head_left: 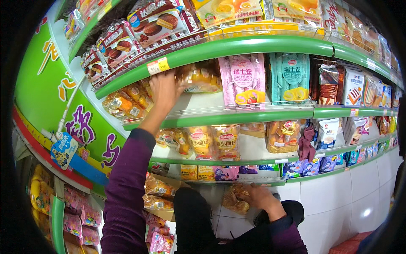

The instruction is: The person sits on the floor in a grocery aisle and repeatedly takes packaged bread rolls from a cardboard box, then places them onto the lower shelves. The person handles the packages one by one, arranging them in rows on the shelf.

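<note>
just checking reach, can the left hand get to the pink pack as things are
Probably yes: the left hand is at that shelf, and the pink pack shows its front mostly uncovered. A blurred yellow pack lies between them, but the way past its front looks free.

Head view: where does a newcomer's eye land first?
Probably on the pink cake-roll bag and teal cake-roll bag, side by side at upper centre. Next, the bright green side panel at far left. Then the left hand over their shelf, and the right hand holding clear-wrapped bread low centre.
</note>
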Motion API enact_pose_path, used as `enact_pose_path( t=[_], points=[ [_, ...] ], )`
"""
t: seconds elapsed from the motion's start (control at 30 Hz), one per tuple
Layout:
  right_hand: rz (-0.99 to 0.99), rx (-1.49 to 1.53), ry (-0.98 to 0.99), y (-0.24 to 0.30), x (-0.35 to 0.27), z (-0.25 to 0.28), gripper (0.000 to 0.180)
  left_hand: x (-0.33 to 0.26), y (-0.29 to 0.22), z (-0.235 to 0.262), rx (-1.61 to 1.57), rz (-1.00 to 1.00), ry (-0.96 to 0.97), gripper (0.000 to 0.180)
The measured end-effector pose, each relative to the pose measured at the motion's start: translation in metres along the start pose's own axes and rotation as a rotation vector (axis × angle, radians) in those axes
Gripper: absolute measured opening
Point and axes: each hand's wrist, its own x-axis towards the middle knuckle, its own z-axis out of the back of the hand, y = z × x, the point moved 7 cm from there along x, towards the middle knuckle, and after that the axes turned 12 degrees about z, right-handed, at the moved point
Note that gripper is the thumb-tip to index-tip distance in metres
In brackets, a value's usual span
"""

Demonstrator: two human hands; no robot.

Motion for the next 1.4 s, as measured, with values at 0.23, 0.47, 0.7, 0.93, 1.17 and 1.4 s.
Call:
enact_pose_path(
  t=[0.23,0.47,0.7,0.93,1.17,1.4],
  points=[
    [-0.075,-0.047,0.015,-0.008,-0.01,-0.013,0.051,-0.061,0.028,0.018,-0.167,-0.234,-0.153,0.057],
    [-0.173,-0.077,0.074,-0.022,-0.011,-0.026,0.054,-0.082,0.028,0.064,-0.246,-0.268,-0.278,0.048],
    [-0.135,-0.076,-0.053,-0.022,-0.018,-0.018,0.055,-0.11,0.019,0.148,-0.293,-0.382,-0.285,0.037],
    [-0.108,-0.065,-0.111,-0.024,-0.018,-0.033,0.053,-0.133,0.036,0.255,-0.447,-0.231,-0.22,0.032],
    [-0.212,-0.154,-0.237,-0.044,-0.064,-0.006,0.047,-0.203,-0.03,0.197,-0.712,-0.21,0.565,0.034],
    [-0.355,-0.087,-0.167,-0.036,-0.091,0.004,0.045,-0.377,-0.104,0.061,-0.875,-0.526,0.955,0.029]
  ],
)
